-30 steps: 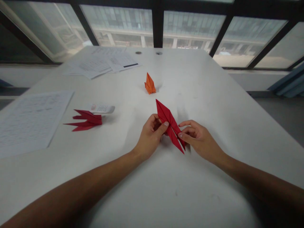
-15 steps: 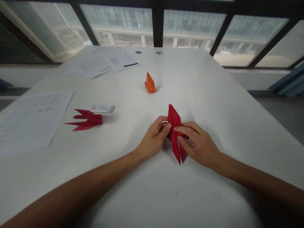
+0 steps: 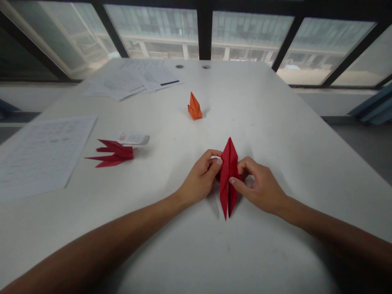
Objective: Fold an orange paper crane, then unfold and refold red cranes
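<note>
Head camera looked forward and down at a white table [image 3: 275, 122], where a person's two bare hands held a long, narrow piece of folded red origami paper [image 3: 229, 177]. The paper stood nearly upright on the table's near half, with one point aimed away from the person and the other aimed down toward the tabletop. The left hand [image 3: 199, 175] was curled, grasping the paper's left edge with the thumb in front. The right hand [image 3: 257, 185] grasped its right side, with the thumb pressed on the front face and the fingers curved behind.

Beyond the red paper and slightly left stood a small orange origami figure [image 3: 194, 107]. Farther left of the red paper lay a spiky red origami piece [image 3: 114, 153], with a white remote control [image 3: 134, 139] just beside it. Printed sheets [image 3: 43, 155] lay well left of the red paper, and a stack of papers [image 3: 134, 79] lay far beyond it.
</note>
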### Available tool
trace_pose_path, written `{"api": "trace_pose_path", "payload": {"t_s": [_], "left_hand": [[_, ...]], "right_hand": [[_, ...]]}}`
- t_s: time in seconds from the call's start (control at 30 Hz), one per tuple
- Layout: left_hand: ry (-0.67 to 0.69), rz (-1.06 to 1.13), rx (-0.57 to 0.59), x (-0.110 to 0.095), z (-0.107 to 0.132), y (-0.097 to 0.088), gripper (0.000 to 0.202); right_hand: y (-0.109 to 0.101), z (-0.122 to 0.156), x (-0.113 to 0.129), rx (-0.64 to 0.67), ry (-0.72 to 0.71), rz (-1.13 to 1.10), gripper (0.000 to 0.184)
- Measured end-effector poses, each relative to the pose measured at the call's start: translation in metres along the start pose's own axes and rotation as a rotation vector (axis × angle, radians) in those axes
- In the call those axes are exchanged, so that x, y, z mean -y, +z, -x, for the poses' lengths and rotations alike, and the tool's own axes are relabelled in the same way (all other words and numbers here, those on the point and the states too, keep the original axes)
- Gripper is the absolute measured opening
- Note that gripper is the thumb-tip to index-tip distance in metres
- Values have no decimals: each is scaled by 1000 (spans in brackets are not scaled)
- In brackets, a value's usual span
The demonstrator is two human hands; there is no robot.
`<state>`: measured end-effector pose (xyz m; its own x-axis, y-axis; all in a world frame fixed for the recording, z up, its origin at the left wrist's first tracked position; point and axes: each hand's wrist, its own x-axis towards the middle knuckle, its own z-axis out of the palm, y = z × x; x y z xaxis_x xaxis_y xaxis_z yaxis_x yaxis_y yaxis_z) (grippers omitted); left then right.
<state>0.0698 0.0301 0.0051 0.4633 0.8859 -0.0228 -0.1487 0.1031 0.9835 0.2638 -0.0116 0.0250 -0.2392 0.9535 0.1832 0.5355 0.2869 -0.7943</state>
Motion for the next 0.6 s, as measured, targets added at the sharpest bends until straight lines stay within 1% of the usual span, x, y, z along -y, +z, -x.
{"api": "trace_pose_path", "payload": {"t_s": [0.13,0.23,0.27,0.37,0.43,0.5,0.6], "left_hand": [[21,-33,-16,0,1,1,30],[73,-91,-80,0,3,2,41],[83,-121,-86,-1,4,3,41],[96,-240,-44,-1,7,5,36],[98,-288,-22,-1,9,6,38],[83,-286,-26,-1,9,6,42],[42,-233,-34,-1,8,5,40]], "right_hand": [[2,0,-3,24,87,-220,12],[5,-1,-6,-41,148,-331,13],[6,-1,-8,-70,166,-363,14],[8,-2,-9,-130,199,-422,17],[9,-2,-9,-141,199,-443,19],[9,-2,-8,-136,192,-474,19],[9,-2,-9,-131,194,-528,21]]}}
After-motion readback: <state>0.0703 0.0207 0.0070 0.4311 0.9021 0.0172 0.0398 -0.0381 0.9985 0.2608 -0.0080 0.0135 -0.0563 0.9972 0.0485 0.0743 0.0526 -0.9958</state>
